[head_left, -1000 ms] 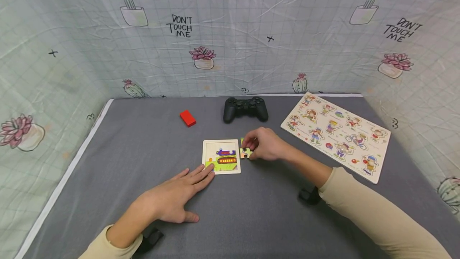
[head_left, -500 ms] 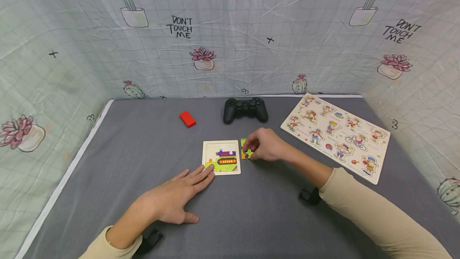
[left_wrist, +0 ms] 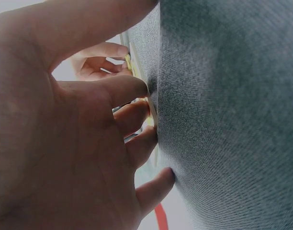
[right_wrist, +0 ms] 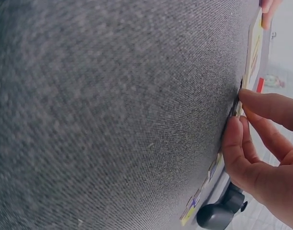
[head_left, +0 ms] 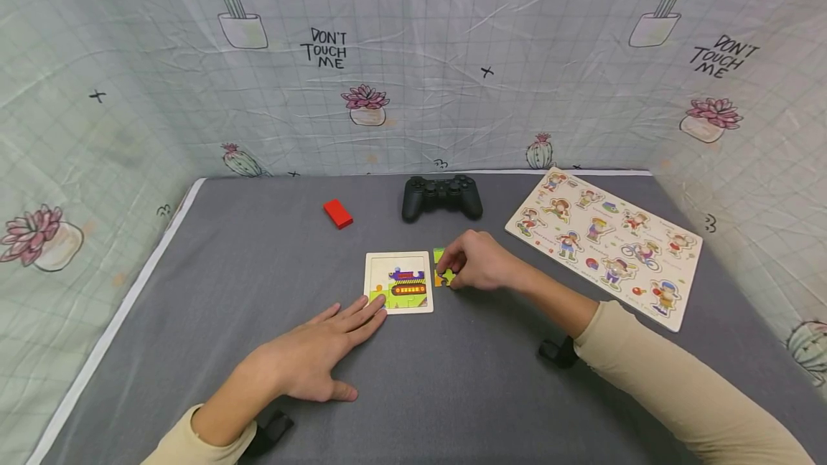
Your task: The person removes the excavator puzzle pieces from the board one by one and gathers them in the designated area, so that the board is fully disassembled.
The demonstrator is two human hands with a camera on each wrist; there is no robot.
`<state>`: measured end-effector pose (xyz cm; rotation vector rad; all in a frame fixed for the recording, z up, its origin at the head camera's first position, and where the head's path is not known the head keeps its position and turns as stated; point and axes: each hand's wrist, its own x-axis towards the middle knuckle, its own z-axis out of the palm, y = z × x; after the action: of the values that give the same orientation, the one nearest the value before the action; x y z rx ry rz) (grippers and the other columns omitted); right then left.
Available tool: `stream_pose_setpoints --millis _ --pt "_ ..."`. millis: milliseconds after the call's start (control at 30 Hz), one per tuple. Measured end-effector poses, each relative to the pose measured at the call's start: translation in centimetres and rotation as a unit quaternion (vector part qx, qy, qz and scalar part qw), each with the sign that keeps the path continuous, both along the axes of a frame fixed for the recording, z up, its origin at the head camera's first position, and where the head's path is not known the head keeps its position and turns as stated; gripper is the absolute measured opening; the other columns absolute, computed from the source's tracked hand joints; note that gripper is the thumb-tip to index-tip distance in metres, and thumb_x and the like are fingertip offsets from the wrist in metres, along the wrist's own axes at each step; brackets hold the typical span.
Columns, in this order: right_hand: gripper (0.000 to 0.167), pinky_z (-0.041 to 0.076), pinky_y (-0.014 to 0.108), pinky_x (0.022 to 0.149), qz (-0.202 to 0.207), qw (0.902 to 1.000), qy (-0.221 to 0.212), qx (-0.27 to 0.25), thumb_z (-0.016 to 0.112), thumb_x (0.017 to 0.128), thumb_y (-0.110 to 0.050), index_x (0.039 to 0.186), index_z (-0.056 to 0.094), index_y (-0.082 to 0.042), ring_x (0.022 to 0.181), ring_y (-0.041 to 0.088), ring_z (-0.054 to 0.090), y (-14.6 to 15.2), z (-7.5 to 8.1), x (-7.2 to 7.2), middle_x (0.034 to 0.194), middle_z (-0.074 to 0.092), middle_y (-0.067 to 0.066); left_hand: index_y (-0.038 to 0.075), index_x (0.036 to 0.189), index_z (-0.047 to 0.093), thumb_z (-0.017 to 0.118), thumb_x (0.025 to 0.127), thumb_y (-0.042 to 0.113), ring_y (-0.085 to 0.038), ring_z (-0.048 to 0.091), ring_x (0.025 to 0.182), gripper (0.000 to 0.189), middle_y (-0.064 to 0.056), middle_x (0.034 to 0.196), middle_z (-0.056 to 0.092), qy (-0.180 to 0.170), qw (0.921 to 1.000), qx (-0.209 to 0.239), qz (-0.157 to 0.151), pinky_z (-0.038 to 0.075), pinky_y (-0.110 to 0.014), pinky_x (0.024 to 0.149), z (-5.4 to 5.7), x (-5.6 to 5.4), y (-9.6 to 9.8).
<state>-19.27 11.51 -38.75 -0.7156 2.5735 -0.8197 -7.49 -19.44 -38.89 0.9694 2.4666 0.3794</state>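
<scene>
From the head view I record a part-filled puzzle tray [head_left: 398, 255] lying flat on the grey cloth [head_left: 413, 393]. My left hand [head_left: 310, 361] has fingers spread, tips resting over its near left corner. My right hand [head_left: 481, 260] pinches a green-and-yellow puzzle piece [head_left: 447, 275] between thumb and fingers, just right of the tray. Beyond, I note a red block [head_left: 338, 214] and a black game controller [head_left: 442, 197].
</scene>
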Motion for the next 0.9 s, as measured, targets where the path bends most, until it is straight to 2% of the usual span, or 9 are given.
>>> stream_pose_setpoints --millis 900 --pt "0.025 0.056 0.027 0.076 0.002 0.9999 0.016 0.006 0.088 0.075 -0.001 0.096 0.08 -0.012 0.082 0.009 0.064 -0.06 -0.25 0.05 0.089 0.075 -0.002 0.012 0.167 0.025 0.086 0.083 0.037 -0.027 0.014 0.163 0.107 -0.002 0.177 0.013 -0.002 1.0 0.001 0.005 0.017 -0.058 0.13 0.02 0.08 -0.08"
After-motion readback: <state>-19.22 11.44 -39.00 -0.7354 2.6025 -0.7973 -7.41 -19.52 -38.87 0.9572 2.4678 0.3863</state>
